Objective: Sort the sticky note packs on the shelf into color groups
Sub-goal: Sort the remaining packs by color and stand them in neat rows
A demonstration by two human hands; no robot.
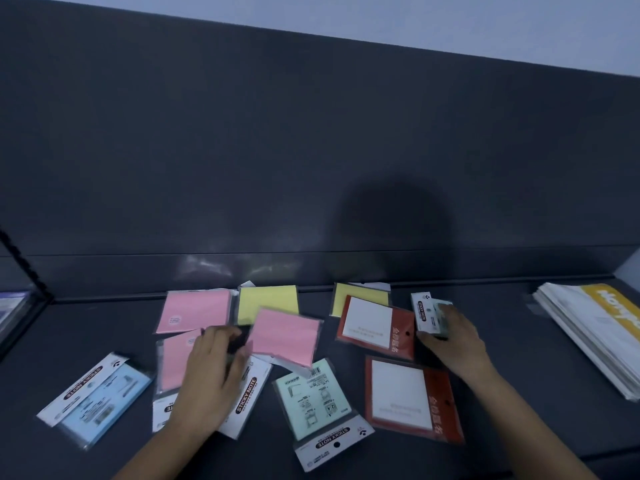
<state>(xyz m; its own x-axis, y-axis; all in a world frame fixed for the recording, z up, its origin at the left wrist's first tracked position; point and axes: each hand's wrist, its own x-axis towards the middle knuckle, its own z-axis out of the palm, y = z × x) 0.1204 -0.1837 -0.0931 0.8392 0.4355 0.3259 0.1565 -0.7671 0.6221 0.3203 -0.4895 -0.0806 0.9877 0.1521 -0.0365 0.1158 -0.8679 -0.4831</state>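
Sticky note packs lie scattered on a dark shelf (519,393). My left hand (211,379) pinches the corner of a pink pack (285,336), lifted a little at a tilt. It covers part of another pink pack (173,358). A third pink pack (194,311) lies behind, beside a yellow pack (268,301). My right hand (453,344) grips a green pack (429,315) standing on edge. Two red-and-white packs (374,327) (405,396), a second yellow pack (360,296), a flat green pack (313,398) and a blue pack (100,400) rest on the shelf.
A stack of white and yellow paper packets (595,334) lies at the right end of the shelf. A dark back panel (311,168) rises behind the packs. A glass-fronted edge (17,313) shows at far left.
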